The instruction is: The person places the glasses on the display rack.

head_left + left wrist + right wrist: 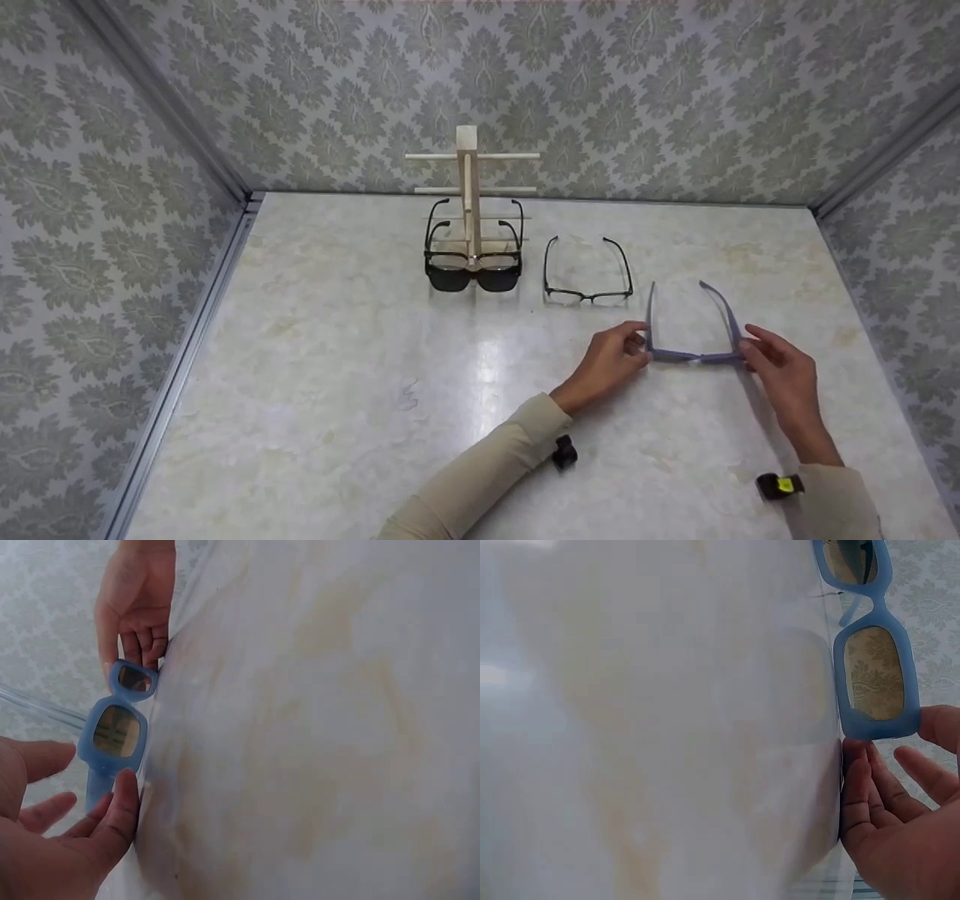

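Note:
Blue-framed sunglasses (675,355) with brownish lenses stand at the right side of the table, temples unfolded toward the back. My left hand (611,356) holds them at the left hinge corner, its fingertips at the frame's edge. At the opposite corner my right hand (784,375) pinches the frame between thumb and fingers. In the left wrist view the blue frame (86,742) spans between both hands. The right wrist view shows the frame's lower edge (877,727) close over the tabletop, with curled fingers beside it.
Black-framed eyeglasses (589,298) lie open left of the blue pair. A wooden eyewear rack (466,139) stands at the back, with black sunglasses (450,281) and another dark-framed pair on its lower rods. Patterned walls (525,82) enclose the table (315,360).

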A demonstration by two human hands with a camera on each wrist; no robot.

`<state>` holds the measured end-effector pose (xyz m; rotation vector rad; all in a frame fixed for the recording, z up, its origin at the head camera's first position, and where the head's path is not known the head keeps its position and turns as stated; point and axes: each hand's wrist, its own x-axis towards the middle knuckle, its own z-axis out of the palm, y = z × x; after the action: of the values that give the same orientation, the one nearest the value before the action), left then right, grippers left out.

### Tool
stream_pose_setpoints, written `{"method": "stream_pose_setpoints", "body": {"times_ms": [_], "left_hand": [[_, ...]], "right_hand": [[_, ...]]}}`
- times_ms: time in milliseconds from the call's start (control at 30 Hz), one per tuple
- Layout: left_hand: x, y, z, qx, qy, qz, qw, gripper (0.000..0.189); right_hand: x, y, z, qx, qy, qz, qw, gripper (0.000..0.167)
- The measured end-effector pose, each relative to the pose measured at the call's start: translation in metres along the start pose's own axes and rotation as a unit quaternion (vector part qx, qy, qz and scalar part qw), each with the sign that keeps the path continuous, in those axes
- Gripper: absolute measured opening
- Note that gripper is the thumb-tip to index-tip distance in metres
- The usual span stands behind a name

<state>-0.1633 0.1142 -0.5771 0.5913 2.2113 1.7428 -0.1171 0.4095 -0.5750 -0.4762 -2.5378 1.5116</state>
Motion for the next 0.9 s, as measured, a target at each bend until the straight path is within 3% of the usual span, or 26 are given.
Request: {"method": "stream_pose_setpoints", "body": {"times_ms": [267,467,567,700,900], "left_hand": [[0.003,0.004,0.002,0.007,-0.001,-0.004,1.0000,0.042],[0.003,0.005,0.002,-0.011,-0.008,-0.024,0.9996,0.034],[0.002,0.005,0.000,-0.013,-0.009,-0.030,0.9994,0.032],[0.001,0.008,-0.004,-0.016,-0.006,-0.024,0.9996,0.032],[-0.002,0.017,-0.012,-0.040,0.008,-0.025,0.9989,0.033]], "right_hand": [[-0.001,0.002,0.002,0.011,0.001,-0.009,0.9999,0.049],[-0.006,0.000,0.003,0.061,-0.008,0.001,0.9981,0.045],[-0.010,-0.004,0.003,0.058,-0.009,0.003,0.9983,0.043],[-0.016,-0.009,0.003,0.021,-0.003,-0.014,0.9997,0.042],[-0.023,-0.022,0.003,0.035,-0.013,-0.048,0.9981,0.041]]}}
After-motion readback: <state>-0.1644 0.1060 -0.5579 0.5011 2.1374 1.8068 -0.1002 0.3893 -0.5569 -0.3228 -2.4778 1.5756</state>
